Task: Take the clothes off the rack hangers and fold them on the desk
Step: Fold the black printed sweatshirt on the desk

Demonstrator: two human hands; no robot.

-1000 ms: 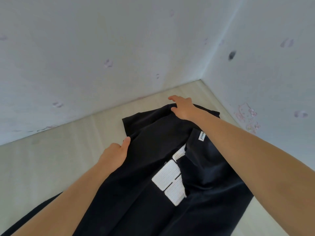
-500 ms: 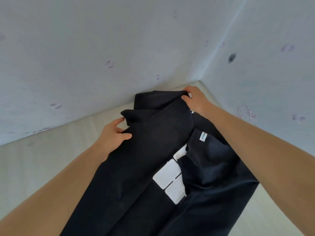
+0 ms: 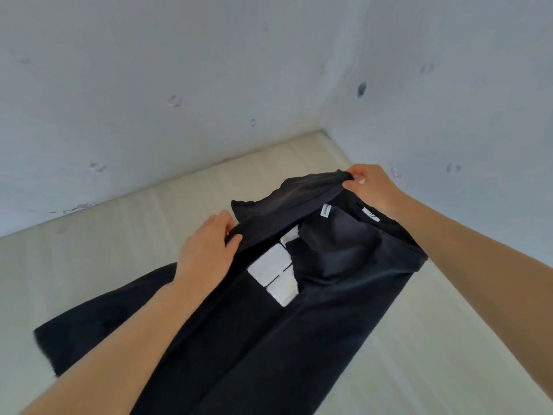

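A black T-shirt [image 3: 269,330] with a white block print lies lengthwise on the pale desk [image 3: 89,265], its neck end toward the corner. My left hand [image 3: 206,250] pinches the near end of a raised fold of black cloth, thumb over the fabric. My right hand [image 3: 371,187] pinches the far end of the same fold, close to the right wall. The fold hangs lifted above the collar, where two white labels show. The rack and hangers are out of view.
Two pale walls [image 3: 179,70] with faint stickers meet in a corner right behind the shirt. The right wall [image 3: 463,115] stands just past my right hand. Bare desk surface shows to the left and at the lower right.
Both hands have drawn the held cloth edge back toward me and to the right, off the far corner. The fold now hangs raised over the collar, and more of the shirt's left side shows.
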